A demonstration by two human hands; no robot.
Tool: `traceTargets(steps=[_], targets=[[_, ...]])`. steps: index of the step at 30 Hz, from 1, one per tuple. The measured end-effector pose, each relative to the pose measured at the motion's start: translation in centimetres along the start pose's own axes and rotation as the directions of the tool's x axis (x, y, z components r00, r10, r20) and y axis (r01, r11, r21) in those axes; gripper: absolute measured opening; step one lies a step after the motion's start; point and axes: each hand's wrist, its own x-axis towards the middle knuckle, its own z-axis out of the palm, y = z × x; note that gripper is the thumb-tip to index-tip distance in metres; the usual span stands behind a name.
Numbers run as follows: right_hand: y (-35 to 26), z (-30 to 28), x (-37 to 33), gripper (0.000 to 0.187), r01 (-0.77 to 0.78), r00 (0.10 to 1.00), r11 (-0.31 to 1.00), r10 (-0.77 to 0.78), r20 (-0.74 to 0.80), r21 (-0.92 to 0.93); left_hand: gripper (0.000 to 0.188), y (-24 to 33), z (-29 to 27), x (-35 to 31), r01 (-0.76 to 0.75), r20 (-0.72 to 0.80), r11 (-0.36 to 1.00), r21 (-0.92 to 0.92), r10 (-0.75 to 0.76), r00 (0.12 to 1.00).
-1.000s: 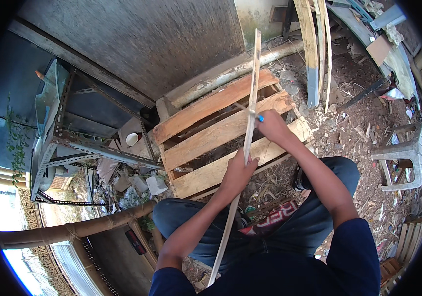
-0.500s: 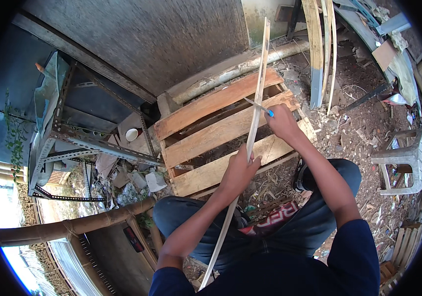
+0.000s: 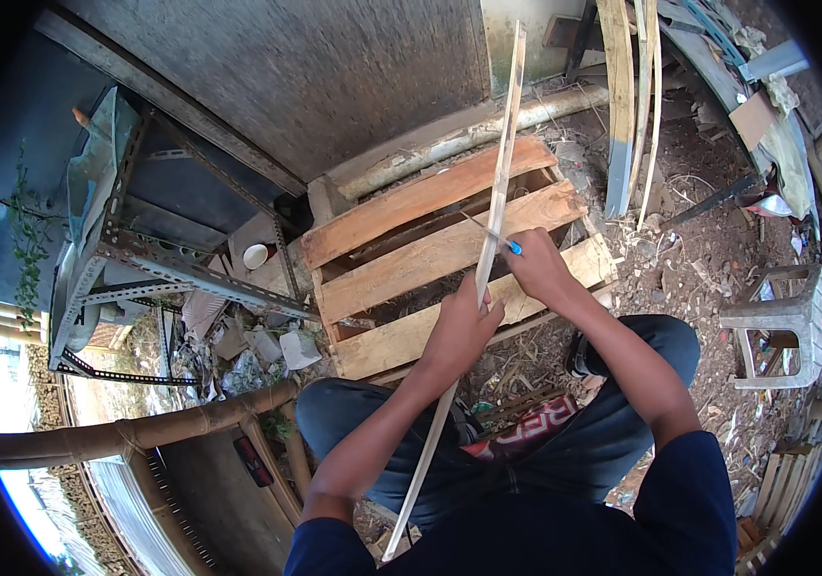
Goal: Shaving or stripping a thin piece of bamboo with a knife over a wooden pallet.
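Note:
My left hand (image 3: pixel 464 336) is closed round a long, thin, pale strip of bamboo or wood (image 3: pixel 502 163). From past the far end of a wooden pallet the strip slants down between my legs to my lap. My right hand (image 3: pixel 538 267) grips a knife with a blue handle (image 3: pixel 514 248), just above and to the right of my left hand. The knife's narrow blade crosses the strip and points to the upper left; whether its edge bites into the strip I cannot tell. Beneath both hands lies the slatted wooden pallet (image 3: pixel 449 245).
A rusty metal shelf frame (image 3: pixel 181 271) stands at the left, near a white cup (image 3: pixel 255 255) and scattered rubbish. Several long strips (image 3: pixel 622 115) lean at the upper right. A worn white plastic stool (image 3: pixel 781 322) stands at the right on littered soil. A bamboo pole (image 3: pixel 142 429) runs lower left.
My right hand and the knife have slid down along the strip, closer to my left hand. My left hand keeps its hold with only a slight shift.

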Motion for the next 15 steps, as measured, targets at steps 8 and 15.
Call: traceTargets(steps=[8,15], targets=[[2.2,0.2,0.9,0.023,0.148,0.983,0.984,-0.157,-0.093,-0.102,0.025,-0.6,0.7,-0.3,-0.037,-0.008,0.999,0.033,0.037,0.999],[1.9,2.4,-0.6,0.023,0.222,0.975,0.955,-0.216,0.050,-0.198,0.024,-2.1,0.6,1.0,-0.117,-0.034,0.993,0.035,0.118,0.992]])
